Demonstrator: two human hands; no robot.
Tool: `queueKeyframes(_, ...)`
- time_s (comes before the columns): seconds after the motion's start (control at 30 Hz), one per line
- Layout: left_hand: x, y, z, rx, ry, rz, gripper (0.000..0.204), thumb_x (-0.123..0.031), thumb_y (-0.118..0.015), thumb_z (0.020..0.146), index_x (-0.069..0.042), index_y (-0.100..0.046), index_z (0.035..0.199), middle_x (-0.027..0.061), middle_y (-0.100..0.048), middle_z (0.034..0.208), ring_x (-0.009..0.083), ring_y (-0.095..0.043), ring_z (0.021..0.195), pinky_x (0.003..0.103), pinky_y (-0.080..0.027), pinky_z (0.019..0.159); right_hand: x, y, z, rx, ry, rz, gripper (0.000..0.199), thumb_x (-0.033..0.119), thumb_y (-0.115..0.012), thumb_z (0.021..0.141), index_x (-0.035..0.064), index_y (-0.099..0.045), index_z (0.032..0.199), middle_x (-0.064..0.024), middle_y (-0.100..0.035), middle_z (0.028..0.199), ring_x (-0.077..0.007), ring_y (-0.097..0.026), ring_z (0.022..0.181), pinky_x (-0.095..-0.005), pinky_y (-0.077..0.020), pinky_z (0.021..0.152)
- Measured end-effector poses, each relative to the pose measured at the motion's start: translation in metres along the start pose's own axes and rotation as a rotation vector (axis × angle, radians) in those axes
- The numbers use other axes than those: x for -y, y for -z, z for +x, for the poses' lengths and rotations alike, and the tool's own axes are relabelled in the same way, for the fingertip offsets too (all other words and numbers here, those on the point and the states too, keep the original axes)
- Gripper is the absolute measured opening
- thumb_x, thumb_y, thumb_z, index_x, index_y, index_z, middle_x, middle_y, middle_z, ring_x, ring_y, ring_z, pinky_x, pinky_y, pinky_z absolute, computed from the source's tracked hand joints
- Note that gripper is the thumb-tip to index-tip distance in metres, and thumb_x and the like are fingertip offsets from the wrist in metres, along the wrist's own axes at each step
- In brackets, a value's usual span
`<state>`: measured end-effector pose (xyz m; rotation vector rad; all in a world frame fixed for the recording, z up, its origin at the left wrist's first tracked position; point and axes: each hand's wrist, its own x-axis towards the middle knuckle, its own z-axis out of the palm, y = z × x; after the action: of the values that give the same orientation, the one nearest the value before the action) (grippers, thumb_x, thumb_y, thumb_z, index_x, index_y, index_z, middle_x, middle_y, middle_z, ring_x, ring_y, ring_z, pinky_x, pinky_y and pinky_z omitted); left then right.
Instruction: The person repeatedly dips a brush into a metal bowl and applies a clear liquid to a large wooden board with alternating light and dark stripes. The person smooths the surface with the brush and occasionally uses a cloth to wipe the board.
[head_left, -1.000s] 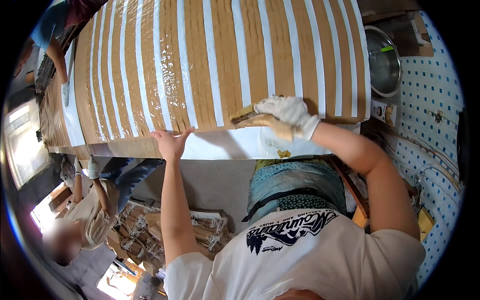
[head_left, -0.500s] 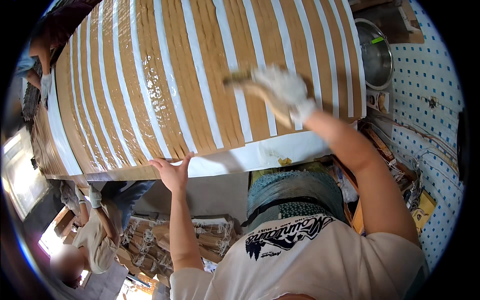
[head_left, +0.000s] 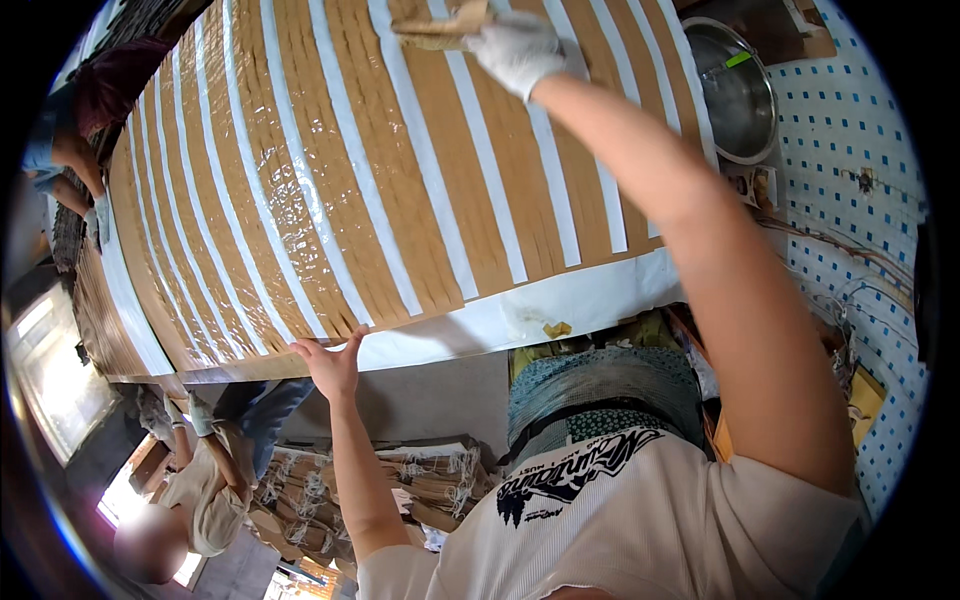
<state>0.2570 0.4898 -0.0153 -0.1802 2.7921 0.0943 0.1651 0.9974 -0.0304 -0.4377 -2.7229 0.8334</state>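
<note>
Brown paper strips [head_left: 440,190] lie side by side over a white backing sheet [head_left: 500,330] on a long work table, with pale bands showing between them. Toward the left and middle their surface looks wet and glossy. My right hand [head_left: 518,52], in a white glove, grips a wide wooden brush [head_left: 440,30] over the far part of the strips. Whether the bristles touch the paper I cannot tell. At the near edge of the table rests my bare left hand [head_left: 333,366], thumb and fingers spread against the edge of the strips.
A metal basin [head_left: 735,95] with a green-marked tool in it stands right of the table. One gloved co-worker [head_left: 70,150] is at the far left; another person [head_left: 205,490] is at the near left. Tied brown bundles [head_left: 330,500] lie on the floor behind me.
My right hand has swept the brush away from me and to the left across the strips. My left hand stays at the near edge. The whole view has shifted slightly.
</note>
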Motion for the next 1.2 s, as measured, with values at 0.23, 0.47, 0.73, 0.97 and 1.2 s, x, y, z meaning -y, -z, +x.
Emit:
queueKeyframes(0.23, -0.001, -0.006, -0.016, -0.032, 0.078, -0.111, 0.115, -0.060, -0.081, 0.071, 0.015, -0.032, 0.144, 0.0359, -0.027, 0.152, 0.0438, -0.027, 0.144, 0.042, -0.028, 0.117, -0.003, 0.023, -0.202, 0.178, 0.510, -0.112, 0.019, 0.021, -0.052, 0.092, 0.0174, -0.064, 0.107, -0.0031, -0.063, 0.094, -0.0207, -0.065, 0.086, -0.0348, -0.0537, 0.059)
queueKeyframes(0.47, -0.166, -0.073, -0.139, -0.269, 0.031, -0.024, 0.080, -0.048, -0.069, 0.089, 0.005, -0.043, 0.142, 0.0260, -0.039, 0.150, 0.0395, -0.039, 0.138, 0.045, -0.035, 0.113, -0.139, 0.099, -0.240, 0.478, 0.138, 0.351, 0.021, 0.032, -0.063, 0.092, 0.0185, -0.073, 0.105, -0.0041, -0.070, 0.118, -0.0205, -0.069, 0.100, -0.0349, -0.0560, 0.085)
queueKeyframes(0.73, -0.232, -0.123, -0.148, -0.110, 0.046, -0.012, 0.096, -0.060, -0.071, 0.082, 0.007, -0.040, 0.144, 0.0323, -0.031, 0.153, 0.0423, -0.031, 0.144, 0.043, -0.035, 0.113, -0.394, 0.229, -0.222, -0.095, -0.711, 0.149, 0.057, 0.058, -0.059, 0.086, 0.0031, -0.072, 0.094, -0.0216, -0.069, 0.079, -0.0350, -0.068, 0.077, -0.0433, -0.0521, 0.073)
queueKeyframes(0.97, -0.215, -0.129, -0.127, -0.007, 0.089, 0.082, 0.105, -0.061, -0.078, 0.074, 0.013, -0.041, 0.139, 0.0335, -0.032, 0.152, 0.0438, -0.041, 0.136, 0.040, -0.040, 0.108, -0.520, 0.203, -0.213, 0.133, -0.901, -0.207, 0.059, 0.058, -0.059, 0.084, 0.0003, -0.071, 0.077, -0.0232, -0.069, 0.080, -0.0378, -0.069, 0.083, -0.0429, -0.0533, 0.078)
queueKeyframes(1.2, -0.217, -0.124, -0.128, 0.039, 0.133, 0.138, 0.097, -0.058, -0.077, 0.077, 0.010, -0.044, 0.138, 0.0336, -0.032, 0.151, 0.0423, -0.041, 0.137, 0.040, -0.040, 0.108, -0.541, 0.149, -0.218, 0.210, -0.907, -0.214, 0.049, 0.050, -0.059, 0.086, 0.0044, -0.072, 0.097, -0.0220, -0.071, 0.095, -0.0377, -0.068, 0.094, -0.0447, -0.0526, 0.085)
